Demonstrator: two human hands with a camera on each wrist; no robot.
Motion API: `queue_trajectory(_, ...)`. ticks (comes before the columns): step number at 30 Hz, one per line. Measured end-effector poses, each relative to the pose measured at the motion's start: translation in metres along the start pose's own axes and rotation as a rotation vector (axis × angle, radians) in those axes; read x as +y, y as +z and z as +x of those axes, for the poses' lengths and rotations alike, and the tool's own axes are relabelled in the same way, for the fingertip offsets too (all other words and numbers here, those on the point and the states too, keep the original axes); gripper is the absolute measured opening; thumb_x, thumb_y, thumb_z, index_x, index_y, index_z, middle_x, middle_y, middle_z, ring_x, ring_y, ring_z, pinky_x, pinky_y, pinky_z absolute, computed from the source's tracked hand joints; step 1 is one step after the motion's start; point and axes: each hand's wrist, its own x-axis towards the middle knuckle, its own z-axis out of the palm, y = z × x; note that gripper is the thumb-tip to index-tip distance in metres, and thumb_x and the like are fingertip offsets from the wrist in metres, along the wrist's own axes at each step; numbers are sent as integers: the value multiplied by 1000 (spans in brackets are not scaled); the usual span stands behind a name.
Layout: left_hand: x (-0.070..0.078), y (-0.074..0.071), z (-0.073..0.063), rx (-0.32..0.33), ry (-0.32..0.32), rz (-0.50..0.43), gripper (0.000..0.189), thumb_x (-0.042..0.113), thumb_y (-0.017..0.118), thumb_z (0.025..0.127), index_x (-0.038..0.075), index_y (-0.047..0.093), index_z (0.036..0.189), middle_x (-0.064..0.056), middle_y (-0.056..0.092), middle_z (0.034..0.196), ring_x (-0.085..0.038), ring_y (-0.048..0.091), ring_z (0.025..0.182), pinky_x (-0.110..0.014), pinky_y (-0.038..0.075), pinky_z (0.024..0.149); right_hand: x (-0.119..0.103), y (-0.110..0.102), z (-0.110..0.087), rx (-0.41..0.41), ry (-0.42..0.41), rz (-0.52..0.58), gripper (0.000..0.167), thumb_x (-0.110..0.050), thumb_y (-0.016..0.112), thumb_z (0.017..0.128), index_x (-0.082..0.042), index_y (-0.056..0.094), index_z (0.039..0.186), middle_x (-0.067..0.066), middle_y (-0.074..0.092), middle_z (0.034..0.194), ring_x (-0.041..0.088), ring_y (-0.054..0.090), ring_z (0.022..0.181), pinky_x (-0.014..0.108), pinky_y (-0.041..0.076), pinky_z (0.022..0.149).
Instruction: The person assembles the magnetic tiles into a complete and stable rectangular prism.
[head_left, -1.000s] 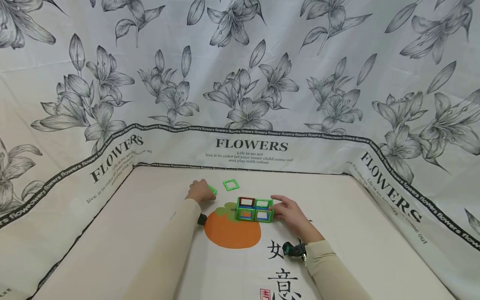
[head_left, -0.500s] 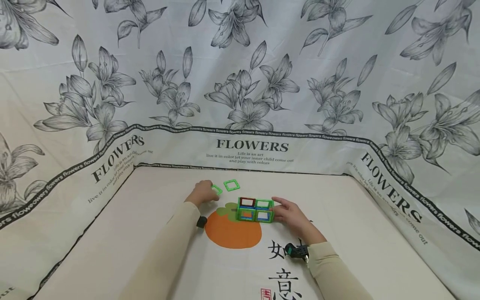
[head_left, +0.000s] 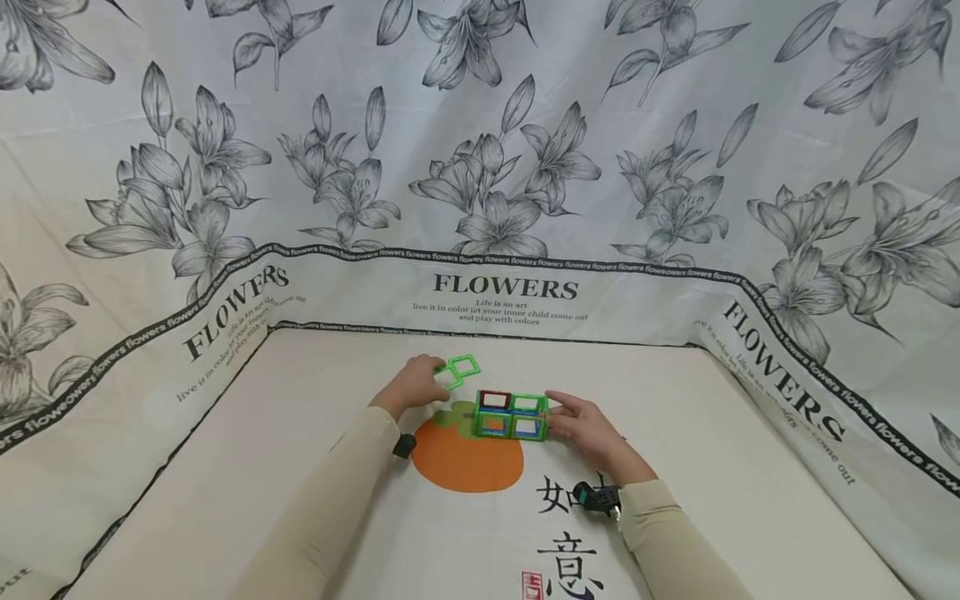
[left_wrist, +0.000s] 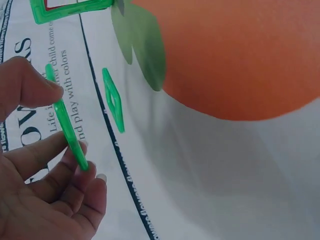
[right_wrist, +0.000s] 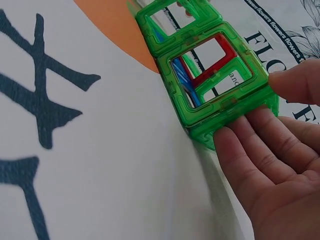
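Between its thumb and fingers my left hand (head_left: 412, 383) pinches a green square magnetic tile (left_wrist: 71, 132), seen nearly edge-on in the left wrist view. A second green square magnetic tile (left_wrist: 109, 95) lies close beyond it on the table. Nearer the middle stands a block of joined magnetic tiles (head_left: 512, 415), two squares wide, with green, blue and red frames. At its right end my right hand (head_left: 585, 429) holds it. The right wrist view shows the fingertips (right_wrist: 225, 137) against the green end and the thumb at the corner.
A white cloth (head_left: 675, 433) printed with an orange persimmon (head_left: 468, 462) and black characters (head_left: 567, 562) covers the table. A flower-printed curtain (head_left: 510, 287) encloses the back and both sides. A dark strap device (head_left: 597, 497) is on the right wrist.
My left hand has moved slightly right with the green magnetic tile, bringing it up beside the loose one in the head view. My right hand stays at the block's right end.
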Motion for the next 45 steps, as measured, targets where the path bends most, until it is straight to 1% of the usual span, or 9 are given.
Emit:
queue_trajectory(3, 5, -2, -2, -4, 29, -25, 68, 20, 73, 74, 5, 53, 138, -12, 56, 134, -24, 50, 104, -40, 45, 97, -1, 0, 0, 12, 8, 10, 63, -8, 58, 93, -6, 33, 150, 20, 62, 123, 21, 67, 104, 32, 55, 89)
queue_trajectory(10, 13, -3, -5, -7, 106, 6, 70, 21, 71, 73, 8, 53, 138, -10, 55, 133, -21, 49, 103, -35, 45, 91, 0, 0, -1, 0, -11, -5, 63, -10, 57, 95, -5, 31, 151, 20, 62, 124, 21, 67, 104, 34, 55, 91)
queue_trajectory(16, 22, -2, -8, -30, 184, -16, 69, 22, 73, 72, 7, 54, 136, -12, 53, 129, -21, 49, 101, -33, 46, 85, 2, 0, -2, -1, -8, -3, 61, -9, 57, 95, -7, 32, 151, 20, 63, 123, 22, 67, 105, 33, 55, 91)
queue_trajectory(19, 28, -1, -9, -53, 219, -1, 67, 23, 74, 73, 8, 56, 136, -12, 53, 129, -20, 49, 101, -33, 48, 86, 1, -1, -2, -5, -11, -7, 61, -10, 57, 96, -6, 31, 151, 21, 62, 123, 23, 66, 106, 33, 54, 92)
queue_trajectory(23, 35, 0, -11, -79, 256, 22, 65, 21, 72, 72, 10, 57, 135, -9, 55, 130, -21, 49, 104, -36, 47, 93, 0, -1, -3, -12, -16, -15, 62, -10, 56, 96, -5, 29, 152, 23, 60, 125, 25, 65, 108, 35, 53, 94)
queue_trajectory(30, 44, 4, -10, -94, 322, 58, 64, 20, 72, 70, 9, 60, 132, -7, 58, 130, -21, 51, 112, -39, 44, 103, -2, 1, -4, -14, -15, -11, 61, -9, 55, 97, -5, 29, 152, 25, 59, 125, 25, 65, 109, 36, 53, 95)
queue_trajectory(39, 53, 10, -10, -144, 352, 96, 62, 19, 70, 75, 15, 57, 136, -4, 55, 134, -20, 51, 118, -36, 46, 100, 1, 0, -3, -27, -27, -8, 61, -10, 55, 97, -4, 29, 152, 25, 59, 124, 26, 65, 109, 36, 53, 95)
queue_trajectory(42, 56, 15, -10, -154, 371, 94, 63, 19, 70, 74, 15, 56, 136, -2, 55, 137, -19, 51, 120, -34, 47, 99, 1, -1, -3, -26, -24, -18, 62, -12, 56, 97, -5, 29, 152, 24, 60, 124, 25, 65, 108, 34, 53, 94)
queue_trajectory(45, 60, 19, -10, -151, 383, 94, 64, 21, 71, 73, 14, 58, 135, -2, 56, 136, -17, 52, 117, -32, 48, 97, 1, 0, -2, -17, -14, -11, 63, -12, 58, 96, -5, 29, 151, 23, 61, 123, 24, 66, 106, 33, 54, 93)
